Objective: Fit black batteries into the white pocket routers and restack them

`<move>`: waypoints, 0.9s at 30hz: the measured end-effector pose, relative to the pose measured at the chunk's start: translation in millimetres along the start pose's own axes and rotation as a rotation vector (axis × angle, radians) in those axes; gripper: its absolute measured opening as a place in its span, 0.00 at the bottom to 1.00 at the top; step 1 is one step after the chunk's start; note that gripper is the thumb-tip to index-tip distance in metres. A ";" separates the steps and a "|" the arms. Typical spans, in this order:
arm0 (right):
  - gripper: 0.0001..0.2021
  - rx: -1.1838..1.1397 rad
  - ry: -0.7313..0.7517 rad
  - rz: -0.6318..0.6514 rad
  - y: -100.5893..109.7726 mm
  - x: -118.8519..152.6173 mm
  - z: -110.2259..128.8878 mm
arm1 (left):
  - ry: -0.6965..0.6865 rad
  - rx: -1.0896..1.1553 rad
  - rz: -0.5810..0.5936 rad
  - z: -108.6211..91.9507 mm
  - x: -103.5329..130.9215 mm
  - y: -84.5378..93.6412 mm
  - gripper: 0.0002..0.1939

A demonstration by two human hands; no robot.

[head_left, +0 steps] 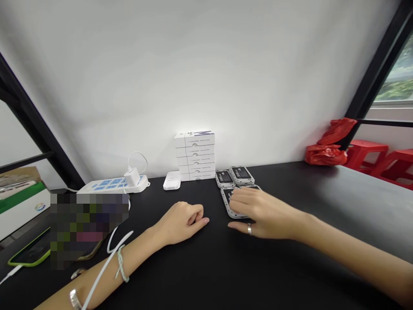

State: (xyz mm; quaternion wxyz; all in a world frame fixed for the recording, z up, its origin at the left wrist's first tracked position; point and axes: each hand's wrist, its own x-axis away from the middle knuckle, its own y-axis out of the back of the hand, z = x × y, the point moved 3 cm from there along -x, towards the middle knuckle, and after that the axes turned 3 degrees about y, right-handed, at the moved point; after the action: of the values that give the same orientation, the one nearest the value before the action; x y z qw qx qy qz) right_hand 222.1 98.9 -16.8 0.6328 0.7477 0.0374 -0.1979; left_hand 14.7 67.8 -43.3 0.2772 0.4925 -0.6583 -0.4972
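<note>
My left hand [181, 223] rests on the black table, its fingers curled in and the thumb lying forward; nothing shows in it. My right hand [258, 212] reaches over a grey-rimmed device with a black battery-like block [228, 206], covering much of it. Its fingers lie across the device while the thumb, with a silver ring below it, stands apart. Whether the fingertips touch the device is hidden. Behind it sit two similar devices, one with a black block [224, 178] and a raised one [242, 174] beside it.
A stack of white boxes [196, 157] stands against the wall, beside a small white device [172, 181]. At left are a power strip [112, 184] with a white charger [131, 176], a green-cased phone [32, 249] and a white cable [108, 262]. Red plastic bags [325, 154] lie at right.
</note>
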 end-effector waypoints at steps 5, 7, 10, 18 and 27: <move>0.16 0.071 -0.164 0.142 8.5 17.4 -27.4 | 0.000 0.012 -0.002 0.3 -0.6 0.4 0.17; 0.22 0.006 -0.216 0.162 3.9 22.1 -32.8 | 0.002 0.010 -0.003 0.3 -0.2 0.1 0.17; 0.31 -0.140 -0.332 0.200 -3.3 24.5 -37.9 | 0.002 0.011 -0.003 -0.2 0.1 0.1 0.17; 0.36 -0.426 -0.518 0.244 -4.1 26.4 -50.5 | -0.011 0.024 -0.009 -0.2 -0.8 0.0 0.17; 0.45 -0.530 -0.494 0.156 -12.2 19.8 -45.4 | 0.042 0.024 -0.031 -5.5 1.8 5.3 0.21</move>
State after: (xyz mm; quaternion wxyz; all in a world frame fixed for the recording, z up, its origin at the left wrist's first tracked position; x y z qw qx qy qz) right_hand 247.9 141.1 -29.5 0.8076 0.4882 -0.1234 -0.3070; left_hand 16.9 64.2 -36.7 0.2774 0.5161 -0.6507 -0.4831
